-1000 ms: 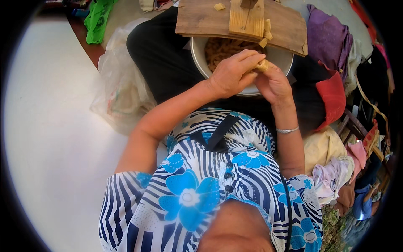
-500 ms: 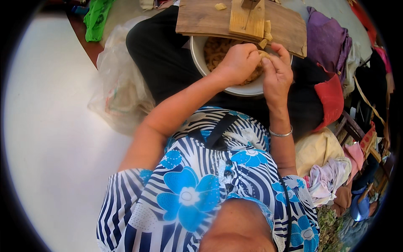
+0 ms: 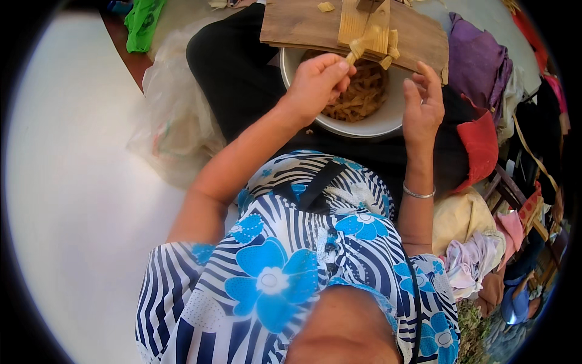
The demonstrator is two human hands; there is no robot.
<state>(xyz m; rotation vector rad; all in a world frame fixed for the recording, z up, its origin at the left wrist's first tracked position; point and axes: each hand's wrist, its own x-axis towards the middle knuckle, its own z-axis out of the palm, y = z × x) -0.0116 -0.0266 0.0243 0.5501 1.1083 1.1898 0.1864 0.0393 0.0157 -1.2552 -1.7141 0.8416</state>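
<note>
My left hand (image 3: 318, 85) is closed, pinching a tan, dried-looking piece (image 3: 355, 51) between thumb and fingers. That piece points up from my fingertips toward the wooden block (image 3: 348, 27) on the board. Off to the right, my right hand (image 3: 424, 106) is raised with thumb and fingers apart, and nothing shows in it. Between and below the hands sits a pale round bowl (image 3: 357, 128), partly filled with brown cut strips (image 3: 364, 97). A few tan pieces (image 3: 391, 51) rest at the block's right side.
A wooden board (image 3: 303, 27) spans the bowl's far rim, with a dark upright fitting (image 3: 368, 5) on its block. Clear plastic sheeting (image 3: 176, 115) lies to the left. Purple cloth (image 3: 476, 54), a red cloth piece (image 3: 478, 142) and heaped fabrics (image 3: 476, 261) lie to the right.
My hands have moved apart: the left went left, keeping the tan piece, and the right let go and drew away to the right. More of the strips in the bowl shows.
</note>
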